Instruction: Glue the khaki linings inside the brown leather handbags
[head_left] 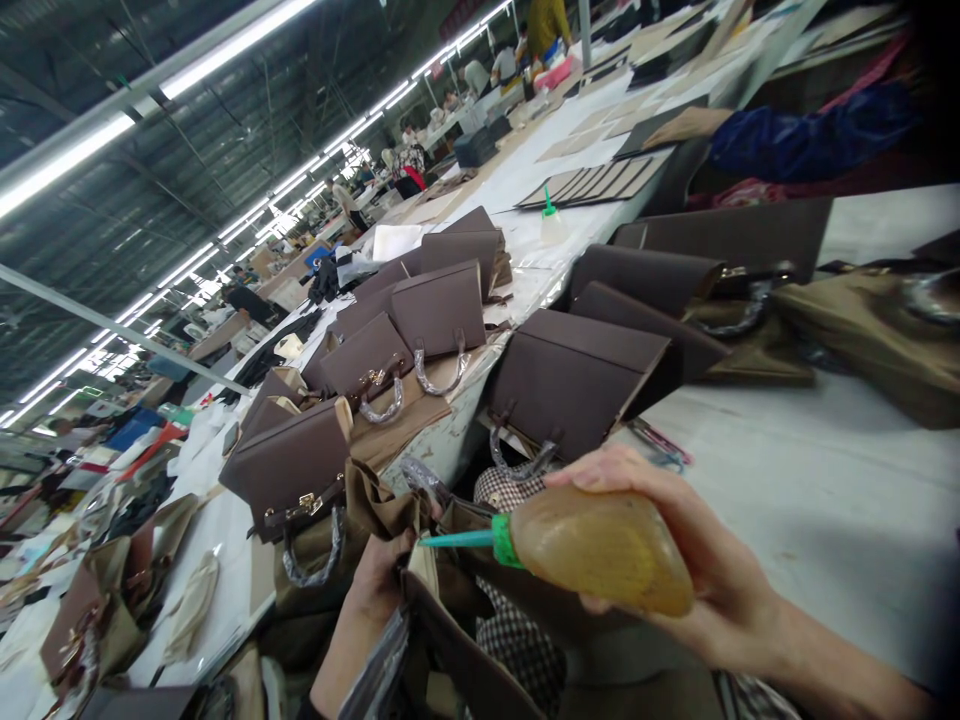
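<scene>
My right hand [709, 565] is wrapped around a squeeze bottle [600, 548] of amber liquid, held on its side. Its green nozzle points left, the tip at the edge of a partly made brown handbag [465, 640] low in front of me. My left hand [375, 585] grips that bag near its opening, beside bunched olive-brown lining [379, 505]; some of its fingers are hidden behind the fabric. Whether the nozzle tip touches the bag I cannot tell. Checked cloth [517, 635] shows beneath the bag.
Several brown handbags [439, 305] with plastic-wrapped handles line the long white table. More bags and olive lining [870, 330] lie at the right. A second green-tipped bottle [552, 225] stands farther back, near a co-worker's blue sleeve [802, 135]. Scissors [660, 440] rest near my right hand.
</scene>
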